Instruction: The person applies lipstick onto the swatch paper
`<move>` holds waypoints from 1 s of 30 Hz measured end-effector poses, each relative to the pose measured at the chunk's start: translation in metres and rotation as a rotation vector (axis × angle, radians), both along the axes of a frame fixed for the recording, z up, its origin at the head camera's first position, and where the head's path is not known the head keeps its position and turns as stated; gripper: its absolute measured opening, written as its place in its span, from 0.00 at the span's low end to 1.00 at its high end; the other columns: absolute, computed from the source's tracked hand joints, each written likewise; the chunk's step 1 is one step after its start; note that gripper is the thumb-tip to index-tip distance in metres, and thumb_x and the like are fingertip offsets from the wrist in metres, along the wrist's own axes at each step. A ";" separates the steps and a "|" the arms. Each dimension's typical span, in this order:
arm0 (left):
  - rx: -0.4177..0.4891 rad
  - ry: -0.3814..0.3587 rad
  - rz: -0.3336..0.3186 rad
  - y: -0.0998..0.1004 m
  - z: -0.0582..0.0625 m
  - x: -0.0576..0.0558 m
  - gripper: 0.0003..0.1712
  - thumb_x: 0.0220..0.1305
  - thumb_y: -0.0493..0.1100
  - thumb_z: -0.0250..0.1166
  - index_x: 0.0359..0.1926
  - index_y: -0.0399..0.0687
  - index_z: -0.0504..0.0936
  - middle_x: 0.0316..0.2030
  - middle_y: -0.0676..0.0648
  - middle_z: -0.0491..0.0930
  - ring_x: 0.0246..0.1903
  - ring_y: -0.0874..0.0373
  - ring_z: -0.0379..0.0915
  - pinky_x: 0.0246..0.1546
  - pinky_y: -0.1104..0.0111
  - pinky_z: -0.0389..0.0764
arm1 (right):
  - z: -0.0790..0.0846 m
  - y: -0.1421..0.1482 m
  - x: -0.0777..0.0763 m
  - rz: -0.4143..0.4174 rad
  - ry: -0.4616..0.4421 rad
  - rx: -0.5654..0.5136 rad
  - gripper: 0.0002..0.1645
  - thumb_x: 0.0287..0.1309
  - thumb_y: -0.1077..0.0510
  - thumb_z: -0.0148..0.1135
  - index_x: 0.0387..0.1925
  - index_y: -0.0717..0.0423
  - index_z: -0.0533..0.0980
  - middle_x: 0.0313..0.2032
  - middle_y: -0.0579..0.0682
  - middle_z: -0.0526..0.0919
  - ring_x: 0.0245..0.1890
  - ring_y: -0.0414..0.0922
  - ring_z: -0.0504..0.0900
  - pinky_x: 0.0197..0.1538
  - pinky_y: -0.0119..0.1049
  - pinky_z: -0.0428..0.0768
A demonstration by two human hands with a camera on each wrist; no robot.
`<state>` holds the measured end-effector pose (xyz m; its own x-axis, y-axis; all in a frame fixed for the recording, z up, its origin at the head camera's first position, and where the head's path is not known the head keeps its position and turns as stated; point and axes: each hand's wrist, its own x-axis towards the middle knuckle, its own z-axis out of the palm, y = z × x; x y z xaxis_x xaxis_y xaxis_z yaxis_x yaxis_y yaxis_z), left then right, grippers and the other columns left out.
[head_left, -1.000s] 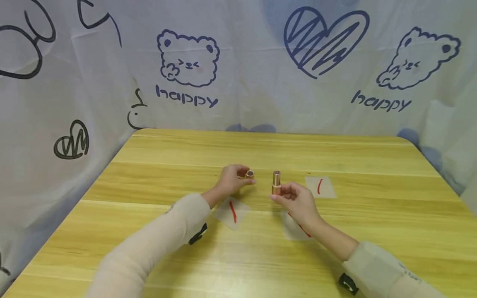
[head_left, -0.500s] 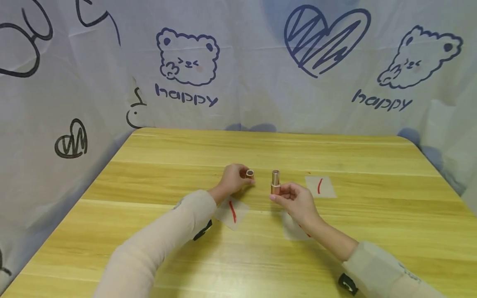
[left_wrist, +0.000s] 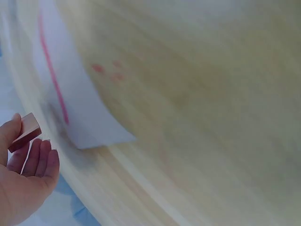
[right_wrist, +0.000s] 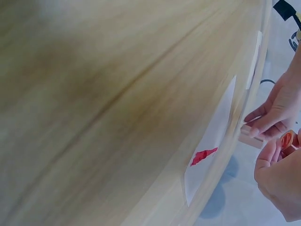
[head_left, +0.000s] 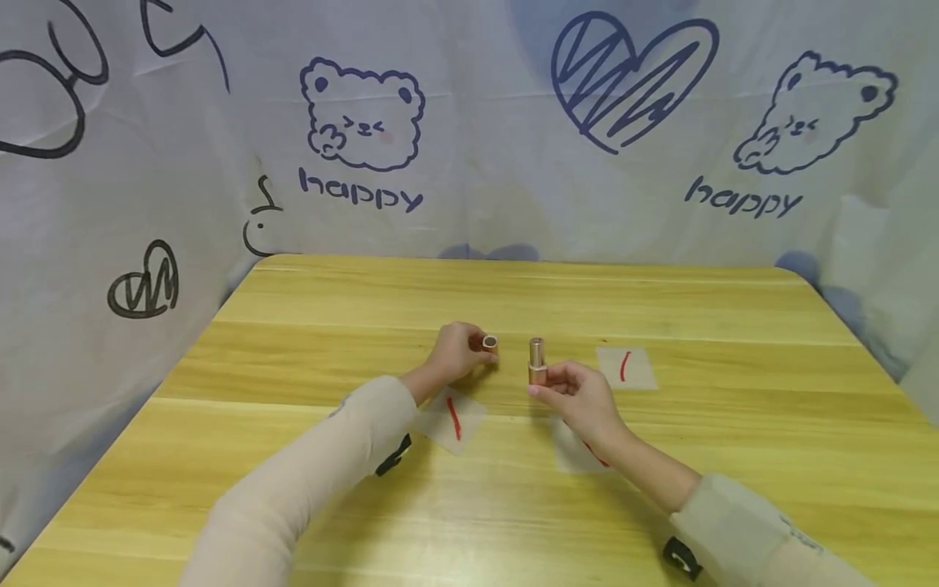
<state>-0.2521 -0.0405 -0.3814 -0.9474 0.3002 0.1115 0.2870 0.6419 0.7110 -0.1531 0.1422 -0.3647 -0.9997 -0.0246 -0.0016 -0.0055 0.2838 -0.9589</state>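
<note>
Over the middle of the table, my left hand (head_left: 456, 352) pinches a rose-gold lipstick cap (head_left: 490, 344) between thumb and fingers, its hollow end showing in the head view. In the left wrist view the cap (left_wrist: 27, 132) looks like a squared, coppery tube. To the right, my right hand (head_left: 587, 399) holds a rose-gold lipstick tube (head_left: 537, 363) upright by its base, with the narrower shiny part on top. A small gap separates cap and tube. The right wrist view shows an orange-red round end on the lipstick base (right_wrist: 287, 140).
Pale paper squares with red strokes lie on the wooden table (head_left: 469, 505): a left one (head_left: 440, 424), one (head_left: 575, 452) partly under the right hand, and another (head_left: 638, 375) farther right. A white cloth (head_left: 484, 163) with drawings hangs behind.
My left hand has turned slightly about the cap, and the forearm has shifted a little. My right hand keeps the lipstick tube upright in nearly the same place.
</note>
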 end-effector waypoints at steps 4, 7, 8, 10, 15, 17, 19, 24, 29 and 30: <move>0.067 -0.051 -0.012 -0.001 0.005 0.003 0.12 0.51 0.38 0.70 0.37 0.35 0.84 0.36 0.40 0.84 0.37 0.51 0.81 0.40 0.68 0.81 | 0.001 -0.001 -0.001 0.011 -0.007 0.009 0.15 0.53 0.64 0.65 0.41 0.70 0.75 0.36 0.58 0.82 0.30 0.36 0.76 0.35 0.22 0.77; 0.099 -0.052 -0.018 -0.002 0.008 0.005 0.13 0.52 0.39 0.70 0.37 0.35 0.83 0.37 0.39 0.84 0.38 0.50 0.81 0.41 0.68 0.82 | 0.001 -0.002 -0.002 0.013 -0.009 0.014 0.15 0.53 0.64 0.65 0.41 0.70 0.76 0.37 0.58 0.82 0.31 0.36 0.77 0.35 0.23 0.77; 0.103 -0.051 -0.015 -0.003 0.009 0.005 0.13 0.52 0.39 0.70 0.38 0.35 0.83 0.37 0.39 0.84 0.38 0.50 0.82 0.41 0.68 0.82 | 0.001 -0.002 -0.002 0.014 -0.007 0.018 0.15 0.53 0.64 0.65 0.41 0.70 0.76 0.37 0.58 0.82 0.31 0.36 0.77 0.35 0.23 0.77; 0.111 -0.052 -0.006 -0.004 0.010 0.007 0.13 0.52 0.40 0.70 0.38 0.36 0.83 0.37 0.40 0.84 0.39 0.50 0.82 0.41 0.68 0.82 | 0.001 -0.002 -0.002 0.016 0.000 0.029 0.15 0.53 0.64 0.65 0.41 0.70 0.76 0.37 0.59 0.82 0.31 0.36 0.77 0.35 0.23 0.77; 0.136 -0.069 0.006 -0.008 0.014 0.013 0.13 0.53 0.40 0.70 0.38 0.36 0.83 0.37 0.40 0.84 0.39 0.51 0.82 0.40 0.68 0.82 | 0.000 0.001 -0.002 0.015 0.023 0.051 0.15 0.53 0.63 0.65 0.41 0.70 0.76 0.39 0.61 0.82 0.32 0.35 0.79 0.36 0.21 0.77; 0.149 -0.076 -0.011 -0.009 0.017 0.016 0.14 0.53 0.40 0.69 0.39 0.36 0.83 0.38 0.40 0.84 0.39 0.50 0.82 0.40 0.68 0.82 | 0.000 0.002 -0.002 0.011 0.026 0.056 0.16 0.53 0.63 0.65 0.41 0.70 0.76 0.39 0.61 0.82 0.33 0.36 0.79 0.36 0.21 0.78; 0.165 -0.084 -0.036 -0.009 0.019 0.019 0.15 0.53 0.40 0.69 0.40 0.36 0.82 0.38 0.39 0.84 0.39 0.51 0.81 0.40 0.69 0.82 | -0.001 0.003 -0.002 0.012 0.026 0.061 0.16 0.53 0.62 0.65 0.41 0.70 0.76 0.39 0.61 0.82 0.33 0.36 0.79 0.37 0.21 0.78; 0.221 -0.108 -0.095 -0.008 0.022 0.026 0.14 0.54 0.38 0.69 0.41 0.35 0.82 0.39 0.39 0.83 0.38 0.52 0.82 0.38 0.71 0.82 | -0.003 0.006 -0.001 0.024 0.016 0.066 0.17 0.53 0.62 0.65 0.42 0.69 0.75 0.40 0.61 0.81 0.33 0.35 0.79 0.37 0.22 0.78; 0.257 -0.142 -0.137 -0.008 0.022 0.034 0.14 0.55 0.37 0.67 0.43 0.35 0.81 0.40 0.38 0.83 0.37 0.53 0.82 0.38 0.71 0.82 | -0.004 0.009 -0.001 0.067 0.030 0.073 0.17 0.53 0.62 0.65 0.42 0.70 0.74 0.39 0.61 0.81 0.33 0.36 0.78 0.35 0.23 0.78; 0.256 -0.137 -0.151 -0.008 0.022 0.036 0.14 0.55 0.36 0.67 0.43 0.35 0.81 0.40 0.38 0.83 0.37 0.52 0.82 0.38 0.71 0.82 | -0.005 0.009 -0.001 0.082 0.041 0.077 0.17 0.53 0.62 0.65 0.42 0.70 0.74 0.39 0.61 0.81 0.32 0.35 0.78 0.35 0.24 0.79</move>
<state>-0.2160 -0.0486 -0.3597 -0.9057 0.4170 0.0757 0.2554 0.3946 0.8826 -0.1541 0.1514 -0.3692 -0.9936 -0.1074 0.0338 -0.0700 0.3538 -0.9327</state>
